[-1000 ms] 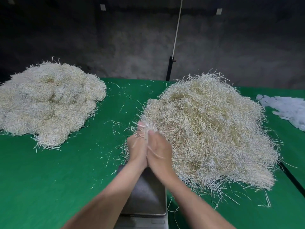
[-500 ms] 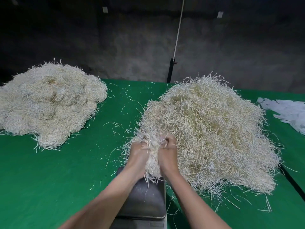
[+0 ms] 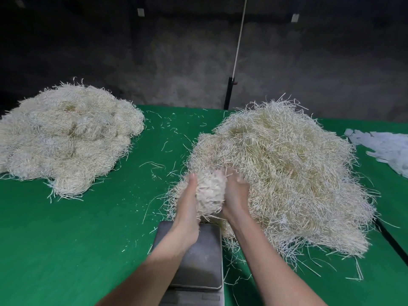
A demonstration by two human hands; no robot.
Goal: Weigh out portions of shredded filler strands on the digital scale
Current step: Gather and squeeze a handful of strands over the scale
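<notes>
Two bare hands work at one green table. The left hand and the right hand face each other, each cupped with fingers curled round the sides of a single clump of strands, which they grip between them. The clump sits at the near left foot of the right pile, just over the far edge of the one digital scale; whether it has come free of that pile cannot be told. The scale's dark platform lies under the left wrist, with no strands resting on the part that shows. There are two heaps of shredded filler: the loose, spiky right pile and a rounder, lumpier left pile, well apart across the cloth. Stray single strands lie scattered between them. One patch of white paper scraps lies at the far right edge.
</notes>
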